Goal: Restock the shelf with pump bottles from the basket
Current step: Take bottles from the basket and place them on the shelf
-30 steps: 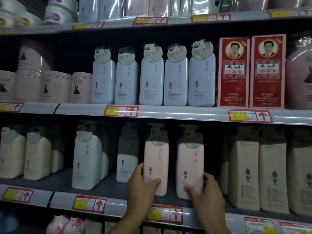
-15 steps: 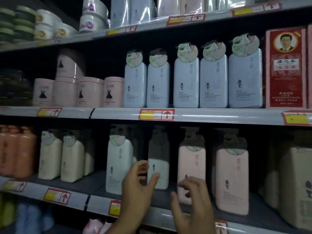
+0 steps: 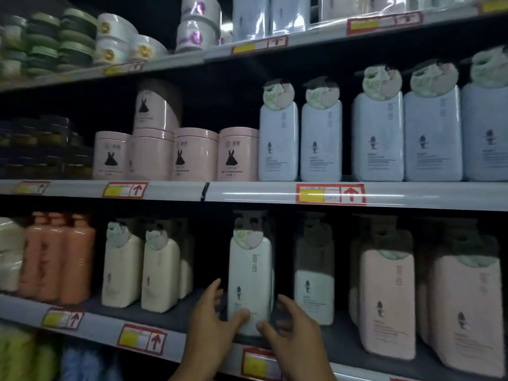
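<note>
A white pump bottle [image 3: 248,276] stands upright near the front of the lower shelf [image 3: 170,320]. My left hand [image 3: 211,323] holds its lower left side, thumb across the front. My right hand [image 3: 294,328] holds its lower right side, thumb on the front near the base. Right of it stand another white pump bottle [image 3: 314,292], set further back, and two pink pump bottles [image 3: 387,301]. Cream pump bottles [image 3: 122,270] stand to the left. The basket is not in view.
Orange bottles [image 3: 57,257] fill the shelf's far left. The shelf above carries pink canisters [image 3: 195,155] and pale blue pump bottles [image 3: 279,141]. Round tubs [image 3: 115,42] sit on the top shelf. Red and yellow price tags [image 3: 330,193] line the shelf edges.
Both hands left the two pink bottles and moved left; they now hold the white bottle. The view has turned left and closer to the shelf.
</note>
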The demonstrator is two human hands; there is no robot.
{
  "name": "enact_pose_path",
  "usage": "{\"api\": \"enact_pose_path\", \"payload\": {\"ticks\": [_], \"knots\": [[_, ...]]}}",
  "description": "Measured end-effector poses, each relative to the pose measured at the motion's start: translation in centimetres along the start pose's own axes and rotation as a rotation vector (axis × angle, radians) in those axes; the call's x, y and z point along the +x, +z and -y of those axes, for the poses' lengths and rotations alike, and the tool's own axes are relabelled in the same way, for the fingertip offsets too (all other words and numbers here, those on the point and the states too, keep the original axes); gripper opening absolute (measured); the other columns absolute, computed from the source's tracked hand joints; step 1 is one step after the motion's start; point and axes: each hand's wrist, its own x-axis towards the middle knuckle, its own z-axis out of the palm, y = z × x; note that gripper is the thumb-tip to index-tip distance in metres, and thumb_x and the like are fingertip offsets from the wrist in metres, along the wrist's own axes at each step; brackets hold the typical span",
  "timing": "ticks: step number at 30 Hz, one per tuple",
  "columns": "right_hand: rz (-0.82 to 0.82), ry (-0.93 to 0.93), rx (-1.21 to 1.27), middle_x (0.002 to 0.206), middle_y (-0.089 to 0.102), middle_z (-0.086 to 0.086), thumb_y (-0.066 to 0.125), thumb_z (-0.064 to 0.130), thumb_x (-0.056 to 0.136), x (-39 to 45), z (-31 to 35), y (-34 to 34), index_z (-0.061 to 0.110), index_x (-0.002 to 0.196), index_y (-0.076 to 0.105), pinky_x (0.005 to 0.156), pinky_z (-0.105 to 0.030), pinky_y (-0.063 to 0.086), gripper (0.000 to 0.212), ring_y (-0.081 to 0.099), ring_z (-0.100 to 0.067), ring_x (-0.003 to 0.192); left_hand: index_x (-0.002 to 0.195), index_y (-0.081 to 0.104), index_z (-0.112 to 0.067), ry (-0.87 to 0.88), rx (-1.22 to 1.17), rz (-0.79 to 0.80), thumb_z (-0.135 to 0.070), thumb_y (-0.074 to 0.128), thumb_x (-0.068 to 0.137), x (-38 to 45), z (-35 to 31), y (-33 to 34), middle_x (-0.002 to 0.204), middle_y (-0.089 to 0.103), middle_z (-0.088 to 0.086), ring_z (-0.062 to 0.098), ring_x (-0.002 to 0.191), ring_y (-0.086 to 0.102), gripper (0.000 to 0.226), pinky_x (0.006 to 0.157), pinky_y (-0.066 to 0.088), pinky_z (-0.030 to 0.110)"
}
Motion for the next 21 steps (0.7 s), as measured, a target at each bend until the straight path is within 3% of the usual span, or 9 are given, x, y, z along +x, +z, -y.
{"api": "enact_pose_path", "payload": {"ticks": [3,6,8,12,15,18,19,21], "knots": [[-0.027,-0.002,-0.009,0.116,0.064,0.003,0.084,0.018,0.076,0.5,0.5,1.3,0.016,0.137,0.057,0.062,-0.001,0.047,0.066,0.065,0.000,0.079,0.150,0.039,-0.013,-0.035,-0.069,0.050,-0.014,0.084,0.077,0.6,0.5,0.2,0.131,0.063,0.001,0.016,0.108,0.062,0.085,0.094,0.054,0.032],[-0.106,0.009,-0.092,0.114,0.065,0.001,0.083,0.020,0.077,0.9,0.4,2.1,0.014,0.134,0.061,0.072,-0.007,0.052,0.061,0.070,-0.008,0.082,0.131,0.059,-0.013,0.008,-0.078,0.068,-0.005,0.082,0.077,0.9,1.2,0.3,0.101,0.068,-0.015,0.001,0.088,0.067,0.059,0.072,0.055,0.015],[-0.145,-0.001,-0.141,0.105,0.064,0.003,0.080,0.018,0.080,1.0,0.3,2.5,0.014,0.129,0.065,0.078,-0.013,0.053,0.051,0.071,-0.010,0.079,0.119,0.063,-0.016,0.020,-0.089,0.058,-0.002,0.083,0.075,1.1,1.5,0.3,0.096,0.068,-0.015,-0.002,0.084,0.067,0.049,0.063,0.053,0.010],[-0.229,-0.039,-0.187,0.097,0.065,0.001,0.075,0.012,0.083,1.0,0.8,3.0,0.014,0.117,0.072,0.072,-0.001,0.043,0.034,0.067,-0.011,0.083,0.108,0.059,-0.024,0.029,-0.117,0.036,-0.002,0.085,0.073,1.2,1.2,0.3,0.093,0.068,-0.014,-0.005,0.079,0.064,0.049,0.057,0.050,0.006],[-0.255,-0.057,-0.206,0.104,0.070,0.000,0.073,0.015,0.084,0.7,1.1,3.2,0.015,0.117,0.072,0.078,-0.006,0.039,0.032,0.060,-0.006,0.084,0.109,0.058,-0.026,0.060,-0.113,0.020,-0.006,0.084,0.075,0.9,1.2,0.4,0.098,0.069,-0.012,-0.004,0.082,0.065,0.047,0.063,0.051,0.008],[-0.242,-0.064,-0.188,0.105,0.069,0.002,0.074,0.020,0.085,0.1,1.3,2.9,0.015,0.117,0.071,0.077,-0.002,0.037,0.032,0.060,-0.005,0.086,0.121,0.057,-0.022,0.055,-0.142,0.021,-0.006,0.083,0.076,0.5,1.3,0.4,0.109,0.069,-0.003,0.001,0.086,0.065,0.054,0.074,0.053,0.016],[-0.260,-0.072,-0.179,0.102,0.068,0.002,0.075,0.023,0.084,-0.1,1.3,2.6,0.015,0.116,0.071,0.079,-0.005,0.042,0.033,0.062,-0.007,0.086,0.130,0.055,-0.018,0.043,-0.165,0.027,-0.005,0.084,0.075,0.3,1.3,0.3,0.112,0.067,-0.001,0.003,0.088,0.065,0.063,0.080,0.054,0.021],[-0.384,-0.147,-0.198,0.101,0.067,0.000,0.077,0.024,0.083,-0.1,1.2,1.2,0.013,0.113,0.071,0.088,-0.024,0.052,0.032,0.065,-0.015,0.092,0.145,0.045,-0.014,0.042,-0.173,0.027,-0.008,0.086,0.074,0.1,1.5,0.1,0.126,0.063,0.005,0.013,0.100,0.063,0.082,0.096,0.052,0.031]]}}
